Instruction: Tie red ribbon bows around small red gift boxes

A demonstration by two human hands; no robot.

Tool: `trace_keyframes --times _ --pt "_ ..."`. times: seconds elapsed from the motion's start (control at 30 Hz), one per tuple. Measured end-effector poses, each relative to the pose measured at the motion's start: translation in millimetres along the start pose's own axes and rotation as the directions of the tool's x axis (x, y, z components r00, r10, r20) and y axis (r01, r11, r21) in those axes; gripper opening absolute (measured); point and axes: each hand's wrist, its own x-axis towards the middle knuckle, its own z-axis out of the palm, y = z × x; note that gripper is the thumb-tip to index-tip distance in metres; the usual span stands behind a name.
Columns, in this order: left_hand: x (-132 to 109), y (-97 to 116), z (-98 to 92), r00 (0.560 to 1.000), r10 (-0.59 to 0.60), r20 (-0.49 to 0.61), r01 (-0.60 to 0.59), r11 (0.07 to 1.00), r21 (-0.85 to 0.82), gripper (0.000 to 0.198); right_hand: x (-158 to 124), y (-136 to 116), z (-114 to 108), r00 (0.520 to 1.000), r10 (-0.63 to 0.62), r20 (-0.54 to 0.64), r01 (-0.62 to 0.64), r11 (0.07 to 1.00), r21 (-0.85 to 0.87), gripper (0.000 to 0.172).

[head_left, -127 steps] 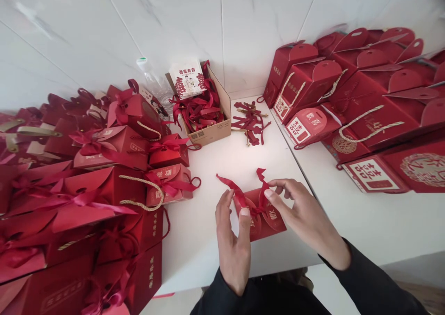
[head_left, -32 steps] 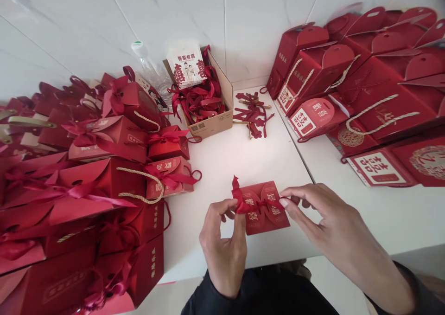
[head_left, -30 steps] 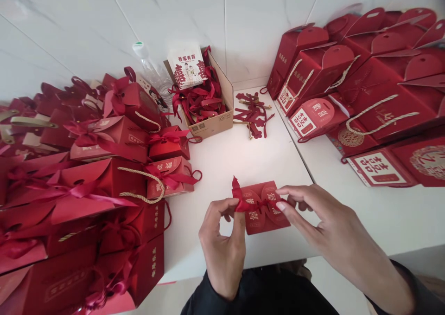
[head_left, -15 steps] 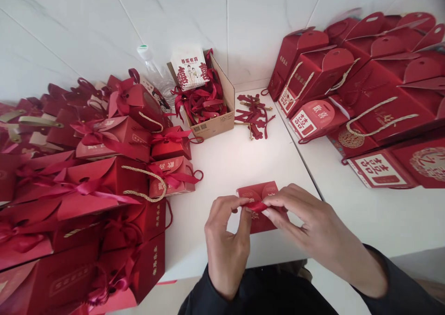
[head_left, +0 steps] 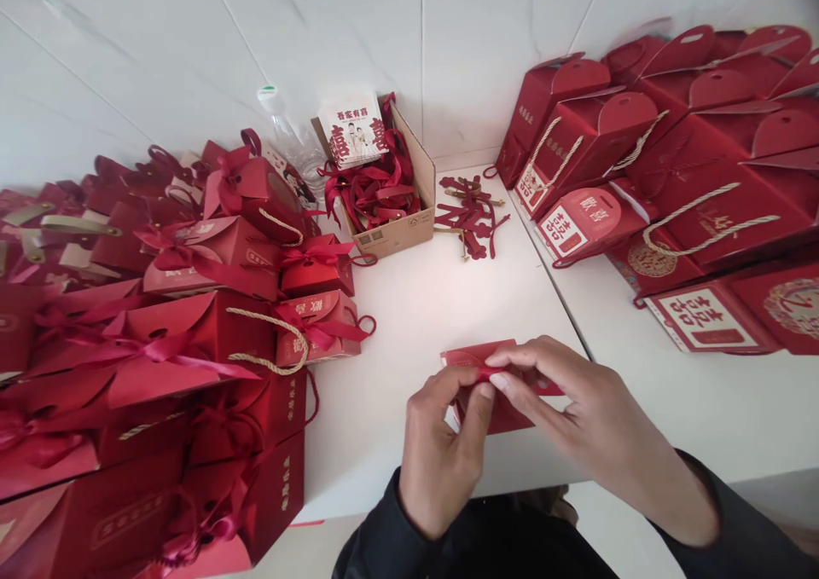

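Both hands over the small flat red paper gift box (head_left: 477, 359) on the white tabletop (head_left: 409, 306). My left hand (head_left: 441, 455) and right hand (head_left: 576, 417) pinch its thin red satin ribbon (head_left: 481, 375) between thumb and forefinger. Ribbon looks soft and slippery, box light and crushable, so grip near the knot.

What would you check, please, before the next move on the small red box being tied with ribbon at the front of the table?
1. Small red box rests flat on the white table: ok.
2. Both hands on the ribbon: ok; left hand and right hand meet over the box top.
3. Ribbon pinched firmly: cannot tell; the fingertips hide it.
4. Knot formed and centred: cannot tell; hidden under the fingers.
5. Bare table around the box: ok; the tied boxes at left stand apart from it.
6. Spare ribbons within sight: ok; the cardboard box holds red ribbons.
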Motion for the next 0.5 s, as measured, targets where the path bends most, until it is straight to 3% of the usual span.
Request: trace_keyframes --times 0.17,0.37,0.5 --pt "3 2 0.5 0.989 -0.129 -0.077 0.114 0.978 -0.173 0.024 -4 9 -12 1.0 0.002 -0.028 -0.004 0.997 -0.074 0.009" --pt "5 7 0.8 0.975 -0.222 0.007 0.206 0.892 -0.402 0.025 -3 7 -22 0.981 -0.153 0.118 0.163 0.984 -0.078 0.008" --pt "11 9 4.2 0.971 -0.235 0.046 0.23 0.858 -0.459 0.03 4 -2 -22 0.955 -0.259 0.143 0.267 0.963 -0.042 0.008"
